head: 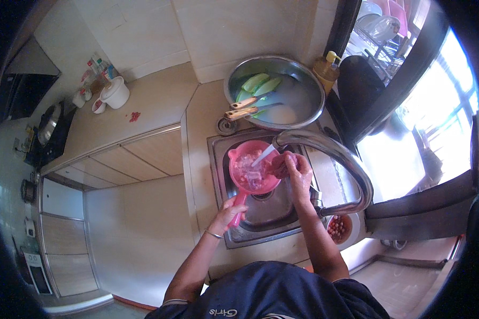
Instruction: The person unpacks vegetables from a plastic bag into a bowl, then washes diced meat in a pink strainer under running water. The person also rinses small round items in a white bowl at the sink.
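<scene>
My left hand (pixel 230 213) is closed round the handle of a pink plastic ladle (pixel 254 187), whose bowl is over the sink (pixel 269 213). Water runs from the curved metal faucet (pixel 343 159) into that bowl, where pale reddish pieces lie in water; I cannot tell what they are. At the bowl's right rim, my right hand (pixel 300 171) holds a dark reddish piece, possibly meat (pixel 280 166). Beyond the sink is a large steel basin (pixel 321 105) with cloudy water and green gourd slices (pixel 256 82). Two wooden-handled knives (pixel 243 113) lie across its left side.
A metal sink strainer (pixel 226 126) lies left of the basin. A soap pump bottle (pixel 326 73) stands to its right. A bowl of small reddish round pieces (pixel 339 229) is right of the sink. A white lidded pot (pixel 115 93) and red bits (pixel 134 116) are on the left counter.
</scene>
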Demonstrator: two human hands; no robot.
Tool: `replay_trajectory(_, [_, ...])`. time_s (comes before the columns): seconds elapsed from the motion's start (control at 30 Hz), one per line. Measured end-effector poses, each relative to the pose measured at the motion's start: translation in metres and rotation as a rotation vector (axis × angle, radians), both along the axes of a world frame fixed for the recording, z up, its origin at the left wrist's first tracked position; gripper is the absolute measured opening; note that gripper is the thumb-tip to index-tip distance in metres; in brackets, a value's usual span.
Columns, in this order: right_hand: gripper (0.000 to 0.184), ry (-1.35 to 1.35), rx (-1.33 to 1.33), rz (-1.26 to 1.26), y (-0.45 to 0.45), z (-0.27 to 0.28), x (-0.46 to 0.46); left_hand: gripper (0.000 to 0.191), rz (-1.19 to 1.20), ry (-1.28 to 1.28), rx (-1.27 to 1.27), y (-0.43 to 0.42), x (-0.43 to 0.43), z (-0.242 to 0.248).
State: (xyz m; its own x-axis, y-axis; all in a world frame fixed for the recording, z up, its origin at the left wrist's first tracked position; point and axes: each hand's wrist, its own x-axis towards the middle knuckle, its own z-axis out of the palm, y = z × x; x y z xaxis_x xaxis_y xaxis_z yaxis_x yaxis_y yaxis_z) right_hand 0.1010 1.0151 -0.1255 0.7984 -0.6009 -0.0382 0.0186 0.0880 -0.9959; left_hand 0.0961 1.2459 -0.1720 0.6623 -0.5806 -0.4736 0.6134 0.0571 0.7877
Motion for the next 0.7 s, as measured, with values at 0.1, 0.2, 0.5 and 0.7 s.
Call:
replay_trajectory(0.1, [0.025,0.062,-0.118,0.062,0.005,-0.009,0.004,0.029,0.012,0.002,0.013,0.0,-0.003,0.001])
replay_trajectory(0.2, [0.025,0.131,-0.446,0.116,0.007,-0.009,0.002,0.03,0.003,-0.004,0.001,0.0,-0.005,0.001])
replay_trajectory(0.5, [0.015,0.051,-0.674,0.074,0.002,0.009,-0.028,0.033,0.017,0.013,-0.011,0.001,-0.008,0.001])
replay_trajectory(0.7, [0.01,0.109,-0.626,0.153,0.007,0.001,-0.064,0.034,0.038,0.038,-0.013,0.003,-0.007,-0.002])
